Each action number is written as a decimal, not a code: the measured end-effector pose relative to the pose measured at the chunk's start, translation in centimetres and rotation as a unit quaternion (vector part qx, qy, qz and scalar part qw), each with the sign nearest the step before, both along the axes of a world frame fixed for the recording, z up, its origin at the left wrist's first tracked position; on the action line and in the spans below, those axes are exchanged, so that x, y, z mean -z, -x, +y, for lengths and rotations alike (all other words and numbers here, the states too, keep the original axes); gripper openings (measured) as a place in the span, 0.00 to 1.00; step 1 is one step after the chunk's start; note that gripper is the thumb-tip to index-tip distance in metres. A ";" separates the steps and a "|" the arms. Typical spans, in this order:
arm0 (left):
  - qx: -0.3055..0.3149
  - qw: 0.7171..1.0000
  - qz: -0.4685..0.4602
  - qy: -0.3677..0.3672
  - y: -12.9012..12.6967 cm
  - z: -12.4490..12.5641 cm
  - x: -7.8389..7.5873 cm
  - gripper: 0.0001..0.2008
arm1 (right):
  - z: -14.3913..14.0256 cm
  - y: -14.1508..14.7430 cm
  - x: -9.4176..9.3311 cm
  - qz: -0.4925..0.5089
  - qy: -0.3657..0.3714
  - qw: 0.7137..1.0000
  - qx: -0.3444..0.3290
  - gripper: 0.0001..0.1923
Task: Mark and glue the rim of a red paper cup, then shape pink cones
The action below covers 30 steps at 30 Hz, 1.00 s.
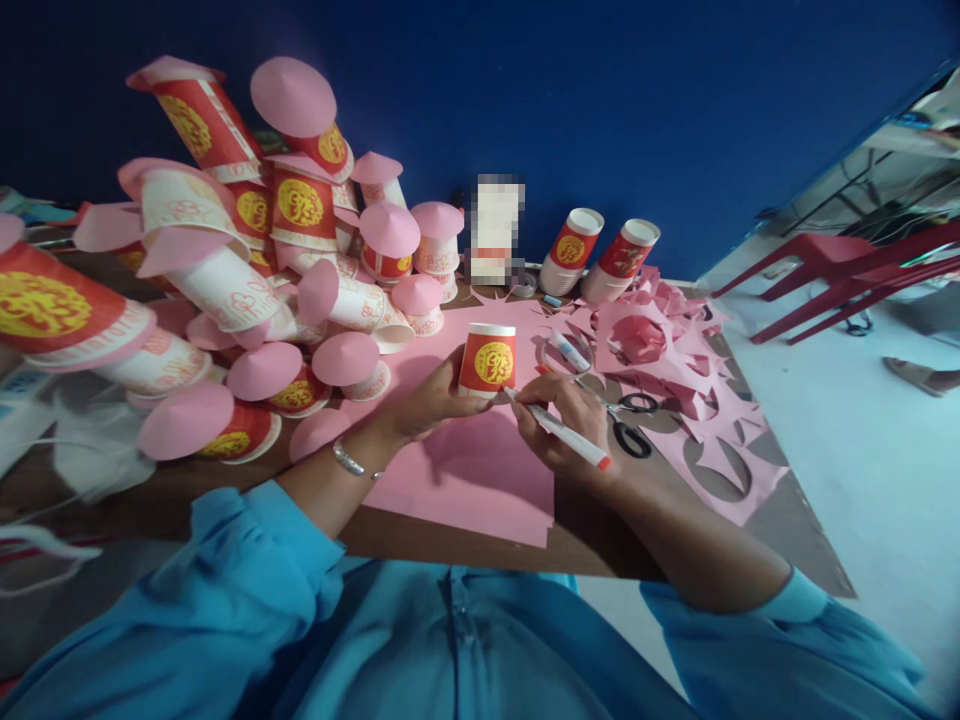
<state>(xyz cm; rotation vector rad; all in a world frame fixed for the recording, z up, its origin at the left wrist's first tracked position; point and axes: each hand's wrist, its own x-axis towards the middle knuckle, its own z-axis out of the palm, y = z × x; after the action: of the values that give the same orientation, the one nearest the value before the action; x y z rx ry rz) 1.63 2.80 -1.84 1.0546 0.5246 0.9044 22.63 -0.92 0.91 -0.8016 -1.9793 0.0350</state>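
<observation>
- Leftmost, a pile of finished cups (pixel 247 290) w/ pink cone lids heaped on the table (pixel 225 480), some tipped over.
- Left hand (pixel 427 400), bracelet on wrist, fingers curled & pressed round the lower side of 1 upside-down red paper cup (pixel 487 360), pinning it onto the pink paper sheet (pixel 465 470).
- Right hand (pixel 562 425) pinches a white marker (pixel 559 430) w/ red cap end; tip sits at the cup's base, right side, touching the sheet.
- Step, as I read it: tracing round the cup rim to mark a circle.
- Next move calls for keeping the cup dead still while the tip runs round, wrist turning so the line closes.
- Just right: scissors (pixel 630 425), a 2nd pen (pixel 571 350), then pink offcuts (pixel 675 340) w/ round holes.
- Back right, 2 cup stacks (pixel 600 255) lean by the blue wall.
</observation>
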 end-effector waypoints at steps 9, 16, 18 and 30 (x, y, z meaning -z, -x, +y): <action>-0.001 1.000 0.014 -0.004 0.1 0.0 0.0 0.32 | 0.0 0.0 0.2 0.024 -0.001 1.000 -0.018 0.05; -0.003 1.000 0.007 -0.006 0.1 0.0 -0.2 0.31 | 0.0 -0.1 0.7 0.035 -0.005 0.999 -0.021 0.05; -0.001 1.000 0.008 -0.004 0.1 -0.1 -0.2 0.31 | 0.0 0.0 0.7 0.035 -0.005 0.999 -0.017 0.05; -0.038 0.999 0.005 0.009 0.2 0.1 0.2 0.32 | 0.3 -0.1 0.5 0.047 -0.028 0.998 -0.013 0.05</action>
<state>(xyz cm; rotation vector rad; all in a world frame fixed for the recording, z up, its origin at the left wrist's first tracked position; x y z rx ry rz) 1.39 2.95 -2.01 1.0288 0.5836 0.9610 22.76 -0.59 0.36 -0.7250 -1.8938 0.0313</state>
